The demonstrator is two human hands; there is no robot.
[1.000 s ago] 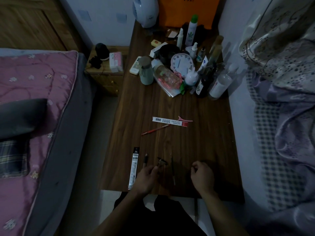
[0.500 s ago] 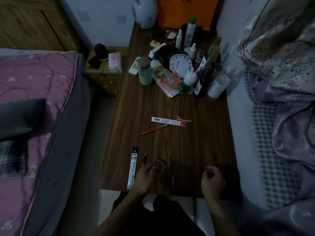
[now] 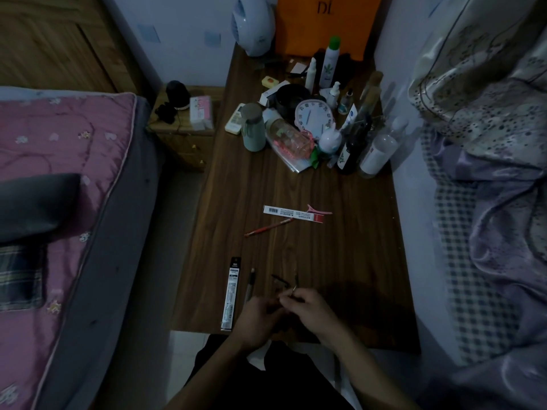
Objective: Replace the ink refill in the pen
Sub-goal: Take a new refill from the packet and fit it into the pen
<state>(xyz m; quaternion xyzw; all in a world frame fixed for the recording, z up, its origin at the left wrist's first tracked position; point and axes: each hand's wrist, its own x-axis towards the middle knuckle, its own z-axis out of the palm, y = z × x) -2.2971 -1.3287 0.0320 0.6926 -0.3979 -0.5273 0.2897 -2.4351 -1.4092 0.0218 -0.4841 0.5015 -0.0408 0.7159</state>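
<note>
Both hands meet over the front edge of the dark wooden table (image 3: 340,261). My right hand (image 3: 309,310) pinches a thin dark ink refill (image 3: 296,281) whose tip sticks out beyond the fingers. My left hand (image 3: 260,318) is curled with its fingertips against the right hand's; what it holds is hidden in the dim light. A dark pen barrel (image 3: 251,280) lies just left of the hands, its near end under my left hand. A small dark pen part (image 3: 279,280) lies beyond the fingers. A black refill packet (image 3: 231,294) lies further left.
Mid-table lie a white and red refill packet (image 3: 291,213), a red pen (image 3: 269,227) and a pink clip (image 3: 319,209). Bottles, a clock (image 3: 313,116) and a cup (image 3: 254,127) crowd the far end. A pink-covered bed (image 3: 59,173) stands left, with bedding (image 3: 488,202) on the right.
My right hand has come left from the table's front right and closed on the thin refill. My left hand has shifted slightly right and meets it.
</note>
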